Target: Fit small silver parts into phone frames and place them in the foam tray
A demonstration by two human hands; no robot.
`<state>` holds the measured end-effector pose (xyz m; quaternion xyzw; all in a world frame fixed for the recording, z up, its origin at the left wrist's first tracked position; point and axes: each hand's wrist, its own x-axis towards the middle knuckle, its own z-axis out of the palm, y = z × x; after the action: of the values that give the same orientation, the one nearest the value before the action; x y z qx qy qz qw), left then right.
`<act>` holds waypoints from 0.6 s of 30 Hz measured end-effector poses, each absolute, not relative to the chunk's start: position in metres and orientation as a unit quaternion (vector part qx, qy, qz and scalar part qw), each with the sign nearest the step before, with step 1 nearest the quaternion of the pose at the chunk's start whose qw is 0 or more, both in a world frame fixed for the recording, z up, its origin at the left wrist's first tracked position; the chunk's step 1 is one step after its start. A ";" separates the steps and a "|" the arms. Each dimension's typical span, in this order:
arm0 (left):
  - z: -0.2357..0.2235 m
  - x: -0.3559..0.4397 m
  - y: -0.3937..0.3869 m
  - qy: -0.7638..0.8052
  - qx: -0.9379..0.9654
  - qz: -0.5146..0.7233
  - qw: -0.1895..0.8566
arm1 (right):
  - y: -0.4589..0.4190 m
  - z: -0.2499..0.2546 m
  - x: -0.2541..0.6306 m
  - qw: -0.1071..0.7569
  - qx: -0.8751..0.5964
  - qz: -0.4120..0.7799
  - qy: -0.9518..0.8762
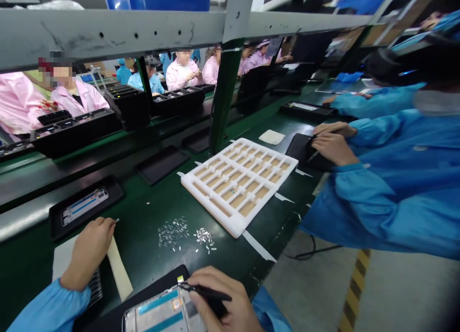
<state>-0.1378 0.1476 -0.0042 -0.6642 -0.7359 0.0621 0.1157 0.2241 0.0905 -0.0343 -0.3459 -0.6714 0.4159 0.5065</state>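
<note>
My right hand is closed around black tweezers, their tips touching the top corner of a phone frame that lies in a black tray at the worktop's near edge. My left hand is closed too, pinching a small metal-tipped tool, with tiny loose metal pieces scattered between my hands.

room: green mat between left hand and right hand | blocking: metal bits 12 o'clock, foam tray 1 o'clock, black tray 10 o'clock
</note>
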 end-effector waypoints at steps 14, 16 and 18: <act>-0.009 -0.107 0.139 -0.698 -0.668 0.155 0.207 | 0.089 -0.046 0.235 0.470 -0.366 0.433 -0.676; -0.004 -0.106 0.134 -0.703 -0.671 0.124 0.200 | 0.090 -0.041 0.239 0.475 -0.360 0.435 -0.675; 0.005 -0.107 0.128 -0.713 -0.672 0.078 0.184 | 0.093 -0.034 0.244 0.496 -0.341 0.438 -0.668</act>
<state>-0.1071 0.1277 0.0049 -0.6717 -0.7134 0.0783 0.1837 0.2441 0.0925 -0.0339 -0.3407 -0.6681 0.4380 0.4958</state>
